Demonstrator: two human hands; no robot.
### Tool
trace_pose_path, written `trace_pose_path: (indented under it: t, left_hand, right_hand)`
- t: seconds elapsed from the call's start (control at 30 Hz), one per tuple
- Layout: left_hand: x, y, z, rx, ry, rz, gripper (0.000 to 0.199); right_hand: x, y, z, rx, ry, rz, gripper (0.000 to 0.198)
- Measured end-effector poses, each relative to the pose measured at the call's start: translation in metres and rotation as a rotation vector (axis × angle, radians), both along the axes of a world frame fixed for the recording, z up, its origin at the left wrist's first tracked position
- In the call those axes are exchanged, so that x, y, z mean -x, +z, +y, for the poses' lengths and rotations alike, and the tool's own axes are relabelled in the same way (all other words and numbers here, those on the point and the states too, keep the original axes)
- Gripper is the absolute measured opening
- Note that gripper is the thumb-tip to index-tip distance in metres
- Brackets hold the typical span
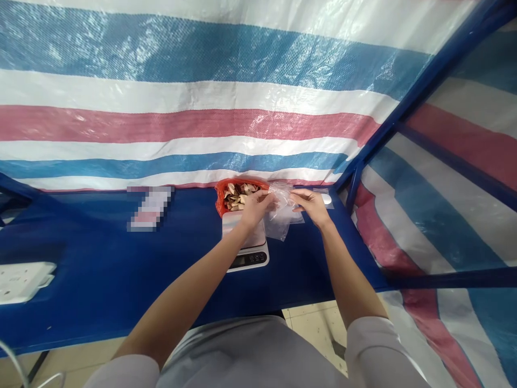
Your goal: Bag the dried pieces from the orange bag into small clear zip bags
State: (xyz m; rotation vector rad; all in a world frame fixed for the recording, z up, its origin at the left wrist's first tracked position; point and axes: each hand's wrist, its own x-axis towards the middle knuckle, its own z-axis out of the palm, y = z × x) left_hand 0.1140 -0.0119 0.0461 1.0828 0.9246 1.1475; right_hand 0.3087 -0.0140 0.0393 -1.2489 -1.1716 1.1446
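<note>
A clear plastic bag [283, 215] hangs between my two hands at the back right of the table. My left hand [255, 207] is closed on its left side, thumb and fingers pinched together. On the other side my right hand [312, 206] pinches the bag's upper right part. Below and left of the bag stands a white kitchen scale [263, 257], partly covered by my left forearm. Behind it, an open red bag [220, 199] holds many brown and cream dried pieces [236, 196], their kind unclear. My left hand covers the red bag's right side.
A white rounded object [326, 199] lies by clear plastic beyond my right hand. A blurred-out item [151, 209] and a white power strip [24, 281] are on the blue table [169, 269] to the left. Striped sheeting [194, 124] and a blue frame post [388, 134] enclose the table.
</note>
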Motion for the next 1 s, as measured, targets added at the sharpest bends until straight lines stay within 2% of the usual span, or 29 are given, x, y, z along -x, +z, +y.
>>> trace_pose_path:
  t: [0.13,0.23,0.3,0.43,0.5,0.6,0.67,0.8,1.0]
  left_hand:
    - [-0.007,-0.008,0.002,0.006,-0.001,0.043,0.036]
    - [-0.005,-0.015,0.004,-0.093,0.019,0.215,0.031]
    - [-0.002,-0.018,0.003,-0.253,0.040,0.415,0.025]
    - [-0.007,-0.021,-0.003,-0.716,0.023,0.814,0.020]
    - [-0.016,-0.022,-0.008,-0.916,-0.053,0.978,0.021]
    - [-0.033,-0.026,-0.012,-1.081,-0.240,1.228,0.018]
    - [-0.042,-0.031,-0.012,-1.125,-0.311,1.344,0.020]
    - [-0.048,-0.043,-0.006,-1.131,-0.340,1.477,0.026]
    - [-0.044,-0.053,-0.003,-1.138,-0.332,1.481,0.024]
  right_hand:
    - [-0.015,-0.006,0.013,0.032,0.001,-0.012,0.051]
    - [-0.030,-0.010,0.026,0.054,0.018,-0.042,0.053]
    - [-0.040,-0.012,0.037,0.060,0.036,-0.072,0.052]
    - [-0.057,-0.013,0.062,0.057,0.038,-0.127,0.050]
    - [-0.059,-0.014,0.073,0.048,0.044,-0.181,0.046]
    - [-0.054,-0.017,0.086,0.009,0.064,-0.310,0.034]
    - [-0.049,-0.022,0.091,-0.032,0.056,-0.387,0.026]
    - [-0.042,-0.034,0.096,-0.095,0.042,-0.496,0.020]
    - [-0.043,-0.047,0.097,-0.168,0.033,-0.695,0.018]
